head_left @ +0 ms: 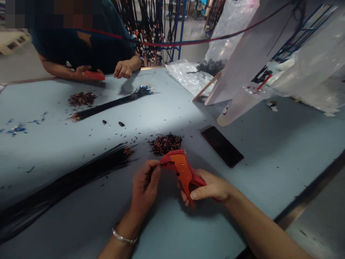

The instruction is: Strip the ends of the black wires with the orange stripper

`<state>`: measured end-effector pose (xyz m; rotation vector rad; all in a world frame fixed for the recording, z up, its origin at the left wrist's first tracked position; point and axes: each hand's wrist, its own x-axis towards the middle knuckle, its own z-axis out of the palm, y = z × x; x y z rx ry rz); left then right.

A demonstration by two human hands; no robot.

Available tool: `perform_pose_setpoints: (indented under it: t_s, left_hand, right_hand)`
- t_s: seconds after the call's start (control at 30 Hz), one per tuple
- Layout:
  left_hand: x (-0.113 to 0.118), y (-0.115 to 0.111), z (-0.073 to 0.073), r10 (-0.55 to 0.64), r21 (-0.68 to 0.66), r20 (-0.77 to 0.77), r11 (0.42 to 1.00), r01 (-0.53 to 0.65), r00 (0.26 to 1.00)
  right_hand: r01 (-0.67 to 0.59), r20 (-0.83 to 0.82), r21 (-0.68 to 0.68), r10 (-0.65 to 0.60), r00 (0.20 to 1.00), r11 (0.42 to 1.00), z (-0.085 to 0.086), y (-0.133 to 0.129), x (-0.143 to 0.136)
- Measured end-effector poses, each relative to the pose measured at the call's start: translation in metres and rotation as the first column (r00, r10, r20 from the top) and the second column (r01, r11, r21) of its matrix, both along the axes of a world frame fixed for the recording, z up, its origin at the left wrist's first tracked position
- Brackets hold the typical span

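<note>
My right hand (206, 189) is wrapped round the handles of a red and orange wire stripper (183, 167), whose head points left. At the jaws, my left hand (147, 181) pinches a thin black wire (163, 164) between thumb and fingers; most of the wire is hidden by the hand. Just beyond the tool lies a pile of cut black insulation bits (165, 144) with copper-coloured specks. To the left, a long bundle of black wires (81, 180) lies across the table, its bared copper ends facing my hands.
Across the table (269, 187), a co-worker's hand (82, 73) holds a red tool (94, 75). Near that person lie another wire bundle (113, 103) and a scrap pile (82, 98). A phone (222, 145), a tilted-looking plastic cup (239, 104) and plastic bags (188, 77) are at the right.
</note>
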<state>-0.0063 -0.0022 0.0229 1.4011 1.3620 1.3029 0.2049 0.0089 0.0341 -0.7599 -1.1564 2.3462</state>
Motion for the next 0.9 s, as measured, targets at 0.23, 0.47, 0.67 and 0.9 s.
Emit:
perform_pose_setpoints:
  t_s: [0.23, 0.47, 0.67, 0.9]
  left_hand:
    - [-0.0009, -0.0008, 0.0, -0.015, 0.018, -0.018, 1.0, 0.015, 1.0]
    - [-0.0006, -0.0002, 0.0004, -0.021, 0.066, -0.023, 0.998, 0.023, 1.0]
    - [-0.0006, 0.0006, 0.0007, -0.01, 0.02, -0.008, 1.0, 0.01, 1.0]
    - [-0.002, 0.001, 0.0006, 0.003, -0.023, 0.018, 1.0, -0.002, 1.0]
  right_hand:
    - [-0.014, 0.0, 0.017, 0.014, 1.0, 1.0, -0.0019, 0.0013, 0.0015]
    - [-0.014, 0.015, 0.058, 0.013, 1.0, 0.998, -0.002, 0.0016, 0.0008]
    - [0.027, 0.052, 0.047, -0.029, 0.998, 0.999, -0.0012, -0.0009, -0.003]
    - [0.046, 0.05, 0.071, -0.05, 0.997, 0.996, -0.0048, -0.0041, -0.0072]
